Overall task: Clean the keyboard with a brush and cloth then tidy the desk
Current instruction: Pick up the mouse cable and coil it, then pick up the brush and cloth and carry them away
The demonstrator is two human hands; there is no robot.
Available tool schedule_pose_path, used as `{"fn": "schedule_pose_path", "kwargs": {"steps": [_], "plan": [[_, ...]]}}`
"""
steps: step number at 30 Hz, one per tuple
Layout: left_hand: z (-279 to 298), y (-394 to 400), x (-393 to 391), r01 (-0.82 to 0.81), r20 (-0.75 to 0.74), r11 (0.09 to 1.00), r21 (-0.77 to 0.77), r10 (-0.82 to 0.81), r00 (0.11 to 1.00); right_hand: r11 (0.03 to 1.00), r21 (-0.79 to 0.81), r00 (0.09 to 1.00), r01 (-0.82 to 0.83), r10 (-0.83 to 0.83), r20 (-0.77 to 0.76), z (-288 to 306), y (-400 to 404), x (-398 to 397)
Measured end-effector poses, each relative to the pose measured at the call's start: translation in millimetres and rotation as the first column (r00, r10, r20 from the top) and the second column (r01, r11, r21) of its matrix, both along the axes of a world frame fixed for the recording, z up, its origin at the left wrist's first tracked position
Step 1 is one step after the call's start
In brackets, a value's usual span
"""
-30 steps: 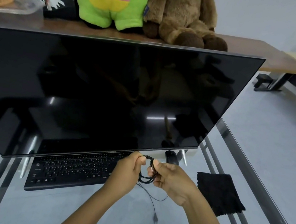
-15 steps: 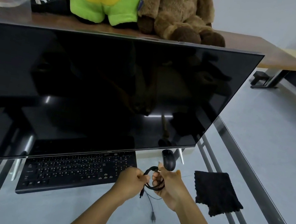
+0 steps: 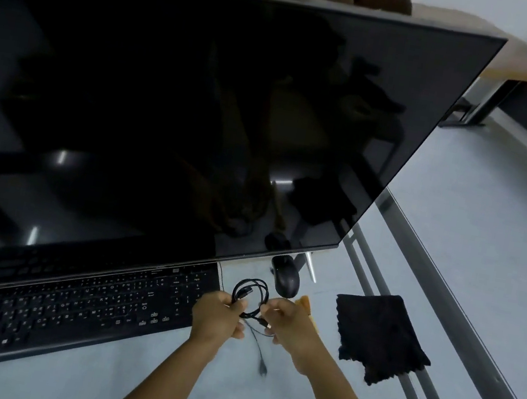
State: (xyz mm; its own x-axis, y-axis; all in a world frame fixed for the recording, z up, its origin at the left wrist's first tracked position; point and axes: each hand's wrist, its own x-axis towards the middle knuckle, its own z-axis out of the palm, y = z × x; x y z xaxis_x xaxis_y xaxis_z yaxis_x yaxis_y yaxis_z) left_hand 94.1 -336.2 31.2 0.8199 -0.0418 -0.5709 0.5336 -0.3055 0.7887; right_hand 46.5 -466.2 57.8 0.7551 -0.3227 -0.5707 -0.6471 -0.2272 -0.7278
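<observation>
Coiling the loose cable above the glass desk

Left hand (image 3: pixel 219 316) and right hand (image 3: pixel 290 324) have fingers pinched on the black cable (image 3: pixel 250 295); gather its dangling tail into even loops. Keyboard (image 3: pixel 83 302) lies left, cloth (image 3: pixel 378 335) toward the right edge, mouse (image 3: pixel 286 277) beyond

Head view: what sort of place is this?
Probably a home or small-office computer desk: a large dark monitor, a black keyboard and mouse on a glass table.

Dim, soft light; glare streaks on the monitor (image 3: pixel 199 113); edges warped.
</observation>
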Motion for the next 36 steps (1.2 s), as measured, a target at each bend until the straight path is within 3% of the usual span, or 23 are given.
{"fn": "schedule_pose_path", "kwargs": {"steps": [5,8,11,14,18,22,28,31,33,36], "plan": [[-16,-7,17,0.116,0.185,0.945,0.305,-0.178,0.966,0.996,-0.09,0.996,0.009,-0.001,0.093,-26,2,21],[-16,-9,25,0.194,0.26,0.798,0.57,-0.4,0.879,0.979,-0.204,0.991,0.008,0.019,0.129,-41,5,33],[-18,-9,29,0.166,0.276,0.638,0.752,-0.533,0.8,0.971,-0.235,0.984,0.05,-0.008,0.178,-50,8,37],[-25,-8,29,0.137,0.29,0.582,0.802,-0.578,0.762,0.958,-0.277,0.982,0.07,-0.017,0.189,-59,12,38],[-38,-6,27,0.114,0.353,0.585,0.803,-0.621,0.7,0.858,-0.514,0.954,0.013,0.144,0.264,-69,18,32],[-47,-3,23,0.09,0.409,0.592,0.801,-0.651,0.639,0.737,-0.673,0.866,-0.061,0.374,0.331,-84,24,26],[-50,6,13,0.089,0.439,0.545,0.834,-0.752,0.491,0.733,-0.669,0.847,-0.124,0.429,0.314,-96,24,38],[-59,10,11,0.116,0.371,0.469,0.876,-0.807,0.46,0.759,-0.644,0.848,-0.099,0.403,0.344,-93,25,54],[-64,13,13,0.128,0.332,0.43,0.894,-0.827,0.454,0.706,-0.702,0.844,-0.094,0.431,0.321,-89,22,62],[-64,17,16,0.155,0.286,0.39,0.908,-0.845,0.452,0.707,-0.703,0.842,-0.068,0.419,0.34,-94,21,69]]}}
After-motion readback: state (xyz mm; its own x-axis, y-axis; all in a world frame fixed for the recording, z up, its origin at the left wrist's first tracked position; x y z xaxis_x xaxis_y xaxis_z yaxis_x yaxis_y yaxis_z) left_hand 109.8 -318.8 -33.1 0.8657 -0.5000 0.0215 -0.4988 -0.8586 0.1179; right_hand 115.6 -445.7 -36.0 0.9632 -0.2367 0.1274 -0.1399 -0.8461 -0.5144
